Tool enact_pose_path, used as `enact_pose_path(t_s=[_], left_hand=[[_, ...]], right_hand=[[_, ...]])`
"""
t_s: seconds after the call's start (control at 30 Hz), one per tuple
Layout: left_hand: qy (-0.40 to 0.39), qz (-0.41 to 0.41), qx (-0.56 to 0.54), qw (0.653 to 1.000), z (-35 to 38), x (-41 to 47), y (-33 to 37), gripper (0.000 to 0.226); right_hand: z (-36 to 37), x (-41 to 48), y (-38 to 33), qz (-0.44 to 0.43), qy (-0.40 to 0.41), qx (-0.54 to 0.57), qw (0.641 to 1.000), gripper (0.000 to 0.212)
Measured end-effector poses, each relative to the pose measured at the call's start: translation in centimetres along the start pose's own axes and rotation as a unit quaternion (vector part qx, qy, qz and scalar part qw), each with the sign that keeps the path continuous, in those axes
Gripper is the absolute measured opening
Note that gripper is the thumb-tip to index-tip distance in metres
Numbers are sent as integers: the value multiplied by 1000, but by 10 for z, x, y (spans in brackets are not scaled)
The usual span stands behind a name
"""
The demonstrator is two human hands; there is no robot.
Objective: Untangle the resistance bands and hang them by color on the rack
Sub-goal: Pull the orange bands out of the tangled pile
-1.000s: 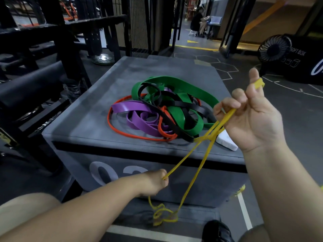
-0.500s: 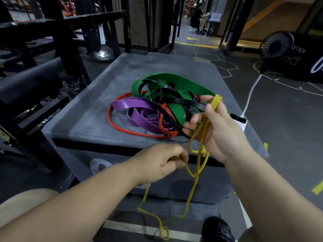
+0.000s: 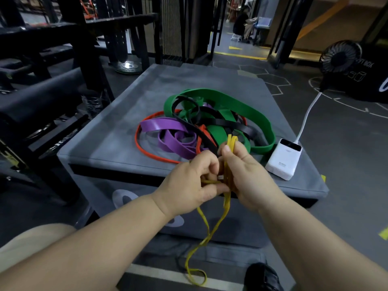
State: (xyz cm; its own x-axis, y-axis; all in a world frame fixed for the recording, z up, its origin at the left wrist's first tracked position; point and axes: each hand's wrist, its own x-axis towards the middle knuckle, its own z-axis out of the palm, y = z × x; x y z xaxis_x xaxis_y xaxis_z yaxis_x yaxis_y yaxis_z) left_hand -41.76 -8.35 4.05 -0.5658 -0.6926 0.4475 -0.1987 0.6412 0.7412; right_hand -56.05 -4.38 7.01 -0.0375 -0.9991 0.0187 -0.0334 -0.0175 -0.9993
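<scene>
Hands [image 3: 186, 186] [image 3: 251, 181] — yellow band [image 3: 227, 203] between them

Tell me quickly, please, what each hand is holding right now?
Left hand: pinching the yellow band.
Right hand: gripping the same yellow band.

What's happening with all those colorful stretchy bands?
A person is untangling resistance bands. The left hand and right hand both grip the yellow band in front of the grey box, its loose end dangling toward the floor. The green band, purple band, red band and black band lie tangled together on the box.
</scene>
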Motion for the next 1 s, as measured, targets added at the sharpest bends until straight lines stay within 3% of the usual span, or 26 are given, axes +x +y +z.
enact_pose_path(t_s=[0.23,0.37,0.53,0.7,0.87,0.93,1.0], left_hand=[[6,-28,-20,999,-5,4,-1,45],[-48,-62,-38,996,-11,7,0,50],[-135,-136,-25,981,-18,8,-16,24],[-84,-96,-125,984,-26,11,-9,7],[-50,5,-54,997,-27,13,1,7],[-47,9,-27,998,-25,13,3,18],[-52,-9,-60,997,-22,13,4,14]], right_hand=[[11,-7,1,62,-30,-19,997,18],[7,-6,-9,73,-26,22,997,22],[-16,1,-17,92,6,25,995,24],[-28,2,-16,133,-28,25,990,28],[-21,-5,-15,168,-83,-35,982,55],[-20,-5,-14,184,-116,-37,975,68],[-18,-5,-11,186,-156,-31,970,76]])
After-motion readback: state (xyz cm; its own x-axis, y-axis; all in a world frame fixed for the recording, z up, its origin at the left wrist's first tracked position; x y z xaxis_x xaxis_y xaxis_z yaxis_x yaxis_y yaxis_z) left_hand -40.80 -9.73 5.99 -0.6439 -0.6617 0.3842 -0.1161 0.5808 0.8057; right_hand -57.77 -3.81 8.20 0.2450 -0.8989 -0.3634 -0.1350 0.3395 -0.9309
